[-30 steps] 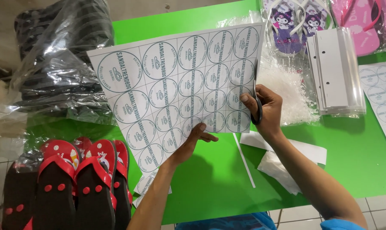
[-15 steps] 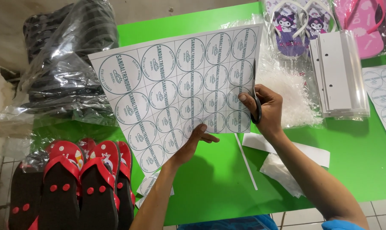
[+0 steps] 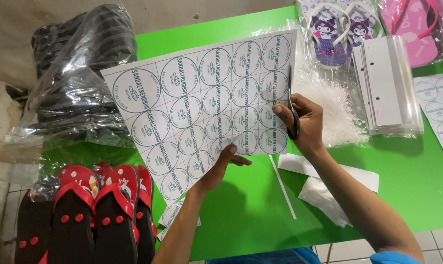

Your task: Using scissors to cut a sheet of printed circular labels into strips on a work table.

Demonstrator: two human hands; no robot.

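Far left of the hands: black sandals in clear plastic bags [image 3: 79, 78]; below them, red-strapped sandals [image 3: 97, 210]. Left hand [image 3: 221, 166] pinches the bottom edge of the label sheet [image 3: 202, 102], a white page of printed round stickers held over the green table [image 3: 246, 215]. Right hand [image 3: 299, 122] is closed on black-handled scissors [image 3: 294, 117] at the sheet's right edge, blades running up along it. Under the right forearm: paper strips [image 3: 329, 171]. Right of that hand: shredded plastic [image 3: 334, 107], white cards [image 3: 387, 88], pink sandals [image 3: 417, 29].
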